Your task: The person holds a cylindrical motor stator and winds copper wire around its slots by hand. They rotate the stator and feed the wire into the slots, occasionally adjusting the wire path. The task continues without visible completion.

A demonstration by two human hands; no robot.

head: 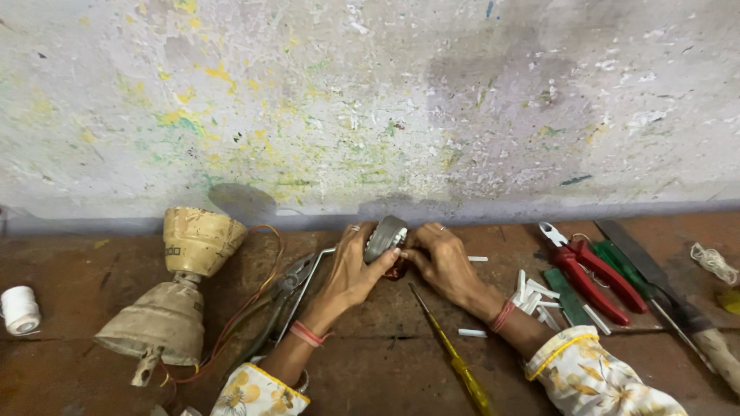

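My left hand (351, 270) grips a small grey round metal part (385, 237) from below and the left, thumb pressed on its face. My right hand (441, 262) closes on the same part from the right, fingers at its lower edge where something reddish-brown shows. Both hands rest on the brown wooden bench (385, 362) close to the wall. Red thread bands sit on both wrists, and floral sleeves cover the forearms.
A dirty cream ceiling-fan housing (173, 293) with red wires lies at left, pliers (285, 300) beside it. A yellow-handled screwdriver (455, 362) lies below my hands. Right: red-handled pliers (586, 270), a green tool, a file, white sleeve pieces (532, 296). A white thread spool (19, 310) sits far left.
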